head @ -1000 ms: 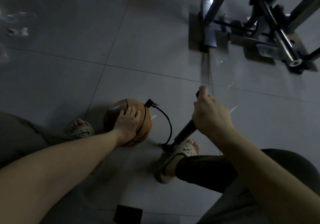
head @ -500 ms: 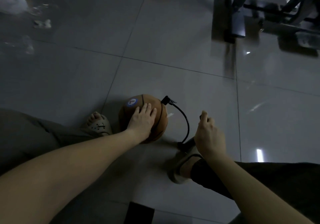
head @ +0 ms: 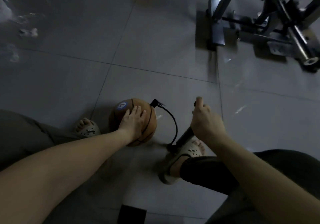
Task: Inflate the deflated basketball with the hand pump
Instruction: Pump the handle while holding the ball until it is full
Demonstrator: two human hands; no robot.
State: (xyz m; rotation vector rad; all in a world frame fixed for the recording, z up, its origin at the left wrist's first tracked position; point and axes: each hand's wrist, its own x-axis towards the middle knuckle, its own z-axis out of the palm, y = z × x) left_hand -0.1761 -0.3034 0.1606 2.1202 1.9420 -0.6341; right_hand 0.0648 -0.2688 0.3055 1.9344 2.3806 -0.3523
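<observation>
Floor (head: pixel 155 42): glossy grey tiles with thin dark joints, in a dim room; pale glints of light on the shine.
Metal frame (head: pixel 285 29): one, far right, dark bars and a tube standing on the tiles.
Basketball (head: pixel 152 125): one, brown with a blue round label, on the floor between the two feet.
Pump (head: pixel 184 137): one, dark barrel leaning, its base at the right foot.
Left hand (head: pixel 133 125): fingers straight and spread, pressing flat on top of the basketball.
Right hand (head: pixel 206 121): curled tight round the pump's handle.
Sandals (head: pixel 86 128): two, pale, one on each foot.
Hose (head: pixel 174 119): one, black, arching from the pump's base to the basketball.
</observation>
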